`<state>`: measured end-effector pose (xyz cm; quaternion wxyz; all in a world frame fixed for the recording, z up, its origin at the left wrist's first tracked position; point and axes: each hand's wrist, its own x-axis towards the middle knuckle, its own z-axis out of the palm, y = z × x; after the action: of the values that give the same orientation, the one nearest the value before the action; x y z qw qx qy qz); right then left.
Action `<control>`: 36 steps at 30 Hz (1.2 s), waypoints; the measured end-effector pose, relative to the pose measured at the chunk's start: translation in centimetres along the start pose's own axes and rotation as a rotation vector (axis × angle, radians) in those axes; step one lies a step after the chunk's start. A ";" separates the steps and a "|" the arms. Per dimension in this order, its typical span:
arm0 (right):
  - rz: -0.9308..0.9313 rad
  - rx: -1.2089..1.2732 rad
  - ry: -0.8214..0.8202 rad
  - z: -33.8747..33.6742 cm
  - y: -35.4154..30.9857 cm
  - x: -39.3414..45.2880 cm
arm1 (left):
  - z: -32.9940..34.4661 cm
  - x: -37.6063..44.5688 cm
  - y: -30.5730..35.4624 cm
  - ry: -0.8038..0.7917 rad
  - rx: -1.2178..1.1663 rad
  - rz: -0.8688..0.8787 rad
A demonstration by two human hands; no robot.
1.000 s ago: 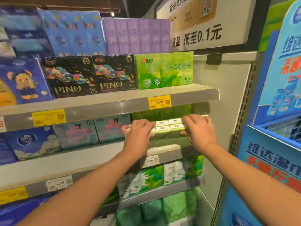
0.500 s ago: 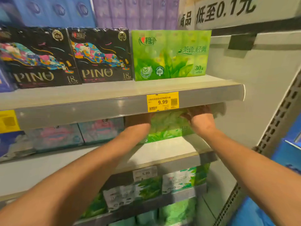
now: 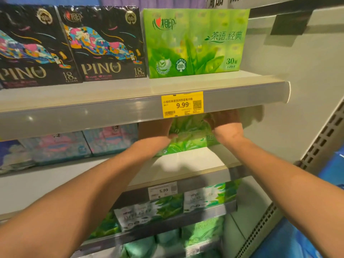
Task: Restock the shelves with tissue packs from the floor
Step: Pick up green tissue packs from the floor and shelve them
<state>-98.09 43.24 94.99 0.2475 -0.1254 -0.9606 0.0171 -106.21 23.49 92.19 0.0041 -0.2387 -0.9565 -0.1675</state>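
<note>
Both hands, left hand [image 3: 155, 130] and right hand [image 3: 226, 125], press the green pack [image 3: 188, 138] on the shelf [image 3: 195, 164], under the 9.99 tag [image 3: 182, 104].

You are facing a shelf [image 3: 195, 164] carrying a green tissue pack [image 3: 188, 140] at frame centre, pink-blue packs [image 3: 111, 140] sitting left.

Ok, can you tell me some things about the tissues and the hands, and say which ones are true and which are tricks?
1. Both hands are on a green tissue pack on the second shelf. True: the left hand and right hand are at either side of the green tissue pack.
2. The yellow price tag says 5.99. False: the yellow price tag reads 9.99; the white tag below says 5.99.
3. Two black PINO packs stand left of the big green pack. True: the PINO packs are beside the big green pack.
4. The big green pack says 18. False: it says 30.
</note>
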 end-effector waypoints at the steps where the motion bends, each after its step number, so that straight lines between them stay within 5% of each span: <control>1: 0.021 0.012 0.013 0.0 0.0 -0.2 | -0.6 -0.6 0.5 0.006 -0.011 -0.056; 4: 0.075 -0.034 -0.099 0.0 0.1 -1.6 | -1.5 -3.2 1.5 0.115 0.224 -0.011; 8: -0.032 0.021 0.090 0.5 0.2 -3.5 | -1.0 -6.5 1.7 0.315 0.374 0.167; 15: -0.191 0.173 0.148 1.4 1.2 -8.6 | 2.5 -9.4 2.8 0.361 0.276 0.398; 26: 0.204 0.062 0.154 -3.7 1.8 -25.2 | 7.4 -15.4 6.8 0.219 -0.076 0.796; 36: 0.666 -0.128 0.201 -12.5 -4.6 -53.2 | 12.2 -35.6 12.6 -0.039 -0.259 1.286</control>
<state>-48.13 25.17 81.35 0.3133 -0.4480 -0.8370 0.0241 -68.04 21.71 81.55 0.0574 -0.7645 -0.5950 -0.2413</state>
